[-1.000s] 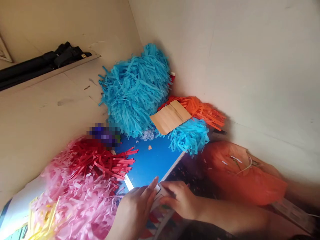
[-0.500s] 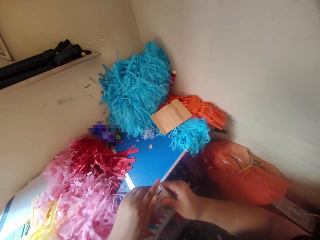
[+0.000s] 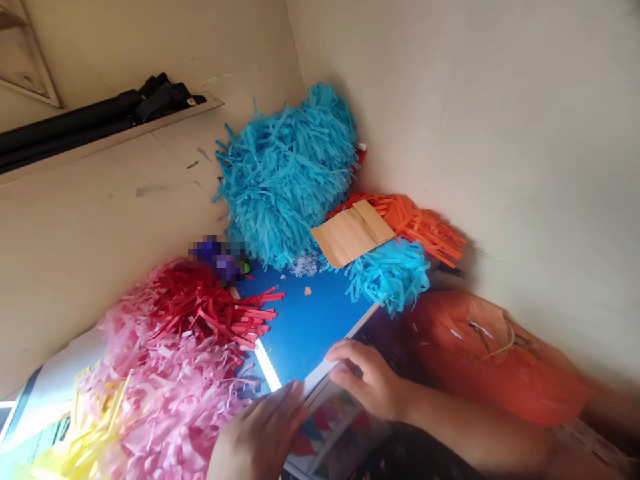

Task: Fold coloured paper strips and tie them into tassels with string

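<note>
Low in the head view, a flat, shiny packet (image 3: 327,427) with a pale upper edge and a red, green and blue pattern slants across the front of me. My right hand (image 3: 367,377) pinches its top right corner between thumb and fingers. Along its left side lies my left hand (image 3: 263,427), fingers close together against the edge; part of that hand runs into shadow. Whether the packet is sealed or open at the top I cannot make out. Just beyond it is a blue tabletop (image 3: 295,333) with a pale border.
Left of my hands are piles of pink (image 3: 185,407), red (image 3: 210,310) and yellow paper fringe (image 3: 85,440). A large turquoise fringe heap (image 3: 290,180) fills the corner. Brown paper (image 3: 353,233) lies over orange fringe (image 3: 420,223) and smaller turquoise fringe (image 3: 390,273). An orange bag (image 3: 450,367) sits at right.
My hands have moved apart along the packet's upper edge, the right one up and rightward, the left one slightly left and down. More of the packet shows between them. The view has shifted slightly.
</note>
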Action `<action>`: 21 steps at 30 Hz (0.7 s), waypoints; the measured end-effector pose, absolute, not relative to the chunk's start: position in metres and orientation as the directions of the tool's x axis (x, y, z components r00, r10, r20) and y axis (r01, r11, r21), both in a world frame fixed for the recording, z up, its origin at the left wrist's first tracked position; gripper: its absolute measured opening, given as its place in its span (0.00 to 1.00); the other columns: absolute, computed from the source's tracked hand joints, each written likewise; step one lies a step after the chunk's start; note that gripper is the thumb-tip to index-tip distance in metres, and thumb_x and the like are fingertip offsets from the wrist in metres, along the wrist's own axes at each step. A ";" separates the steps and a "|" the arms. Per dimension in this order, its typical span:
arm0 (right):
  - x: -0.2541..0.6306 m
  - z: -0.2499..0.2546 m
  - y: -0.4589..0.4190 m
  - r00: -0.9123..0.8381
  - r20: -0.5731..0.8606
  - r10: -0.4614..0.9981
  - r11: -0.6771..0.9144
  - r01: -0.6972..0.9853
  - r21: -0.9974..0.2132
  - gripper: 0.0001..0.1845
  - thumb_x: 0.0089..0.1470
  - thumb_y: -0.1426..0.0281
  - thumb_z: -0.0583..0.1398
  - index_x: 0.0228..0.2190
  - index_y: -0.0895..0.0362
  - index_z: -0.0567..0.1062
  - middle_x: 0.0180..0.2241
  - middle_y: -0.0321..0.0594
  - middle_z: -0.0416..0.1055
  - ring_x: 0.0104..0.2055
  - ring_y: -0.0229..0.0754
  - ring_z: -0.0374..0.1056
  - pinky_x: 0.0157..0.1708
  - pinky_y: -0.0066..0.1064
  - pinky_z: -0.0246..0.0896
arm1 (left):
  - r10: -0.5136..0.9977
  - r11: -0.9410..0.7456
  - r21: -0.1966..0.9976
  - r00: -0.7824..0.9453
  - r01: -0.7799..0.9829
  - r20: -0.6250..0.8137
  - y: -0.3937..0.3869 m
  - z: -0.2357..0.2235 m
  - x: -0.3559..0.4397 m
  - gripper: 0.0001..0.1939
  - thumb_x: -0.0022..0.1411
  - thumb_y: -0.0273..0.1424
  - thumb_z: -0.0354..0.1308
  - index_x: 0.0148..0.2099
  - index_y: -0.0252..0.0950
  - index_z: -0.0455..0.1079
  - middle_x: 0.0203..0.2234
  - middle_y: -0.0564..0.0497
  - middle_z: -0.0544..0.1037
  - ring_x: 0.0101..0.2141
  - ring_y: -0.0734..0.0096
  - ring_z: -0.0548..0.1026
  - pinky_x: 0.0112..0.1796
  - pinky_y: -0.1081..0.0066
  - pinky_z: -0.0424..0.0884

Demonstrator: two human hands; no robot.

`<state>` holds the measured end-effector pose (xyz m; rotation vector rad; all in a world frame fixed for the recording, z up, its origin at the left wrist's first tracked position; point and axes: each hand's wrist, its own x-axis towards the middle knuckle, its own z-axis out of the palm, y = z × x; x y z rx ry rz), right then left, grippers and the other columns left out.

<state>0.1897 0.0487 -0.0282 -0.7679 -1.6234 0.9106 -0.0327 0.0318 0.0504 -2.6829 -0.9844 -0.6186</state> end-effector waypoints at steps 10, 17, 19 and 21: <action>0.187 -0.026 0.063 -0.248 0.540 0.804 0.523 -0.135 -0.841 0.02 0.59 0.71 0.63 0.35 0.55 0.74 0.36 0.43 0.77 0.39 0.40 0.75 0.40 0.30 0.70 | 0.671 -0.680 0.268 0.432 0.683 0.602 0.017 0.013 -0.042 0.10 0.69 0.28 0.55 0.48 0.36 0.77 0.37 0.49 0.84 0.35 0.73 0.82 0.38 0.76 0.78; 0.186 -0.028 0.066 -0.235 0.537 0.810 0.533 -0.087 -0.842 0.07 0.55 0.70 0.66 0.35 0.55 0.72 0.35 0.41 0.77 0.39 0.40 0.75 0.39 0.30 0.69 | 0.675 -0.675 0.299 0.402 0.674 0.618 0.021 0.006 -0.041 0.10 0.68 0.26 0.56 0.48 0.36 0.77 0.37 0.48 0.84 0.34 0.73 0.82 0.36 0.76 0.78; 0.185 -0.028 0.067 -0.228 0.530 0.817 0.526 -0.082 -0.846 0.06 0.56 0.71 0.66 0.34 0.54 0.72 0.35 0.40 0.77 0.38 0.40 0.75 0.39 0.30 0.69 | 0.678 -0.667 0.299 0.390 0.683 0.623 0.022 0.005 -0.040 0.09 0.68 0.27 0.56 0.47 0.36 0.77 0.36 0.48 0.84 0.33 0.73 0.82 0.34 0.76 0.78; 0.184 -0.028 0.067 -0.227 0.527 0.819 0.523 -0.079 -0.848 0.06 0.56 0.72 0.65 0.34 0.54 0.72 0.35 0.40 0.77 0.38 0.40 0.75 0.38 0.30 0.70 | 0.676 -0.663 0.279 0.394 0.695 0.623 0.023 0.003 -0.040 0.10 0.69 0.28 0.55 0.47 0.36 0.77 0.36 0.49 0.84 0.33 0.73 0.82 0.34 0.76 0.78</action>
